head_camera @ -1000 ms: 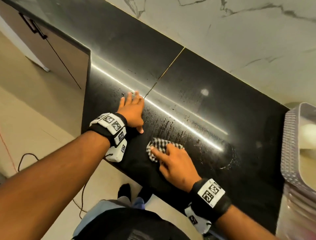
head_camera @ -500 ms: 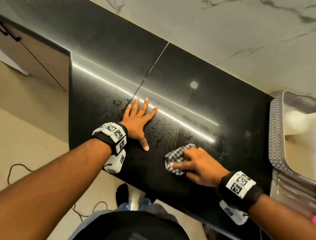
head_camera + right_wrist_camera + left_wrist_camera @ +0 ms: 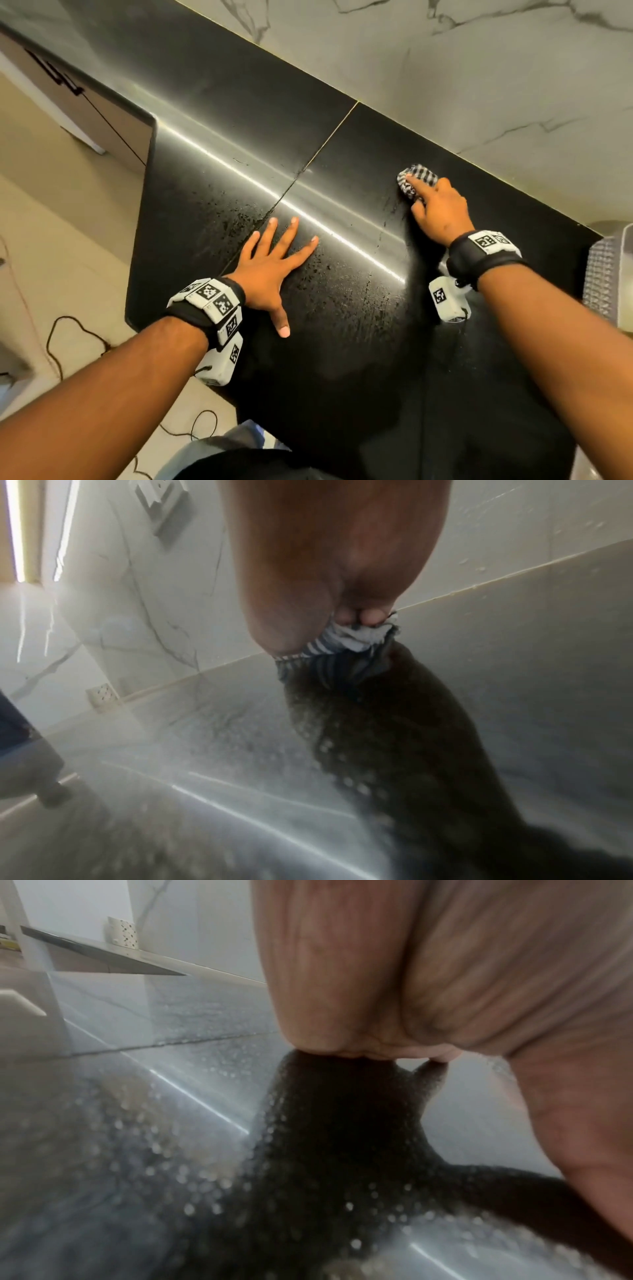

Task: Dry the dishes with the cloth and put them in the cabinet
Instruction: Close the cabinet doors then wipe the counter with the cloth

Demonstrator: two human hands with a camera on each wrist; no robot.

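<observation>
A crumpled black-and-white checked cloth (image 3: pixel 416 181) lies on the wet black counter (image 3: pixel 342 308), close to the marble back wall. My right hand (image 3: pixel 433 207) presses it down with curled fingers around it; the right wrist view shows the cloth (image 3: pixel 346 645) bunched under the fingertips. My left hand (image 3: pixel 270 263) lies flat on the counter with fingers spread, well to the left of the cloth; the left wrist view shows the palm (image 3: pixel 428 988) resting on the surface. No dishes are in sight.
A grey plastic dish rack (image 3: pixel 606 274) stands at the right edge. Water drops and streaks cover the counter's middle. A seam (image 3: pixel 308 171) crosses the countertop. Lower cabinet doors (image 3: pixel 102 120) and a floor with a black cable (image 3: pixel 68 329) are on the left.
My right hand has swept the cloth from the counter's front edge away toward the back wall and to the right. The left hand has stayed flat, spreading its fingers slightly.
</observation>
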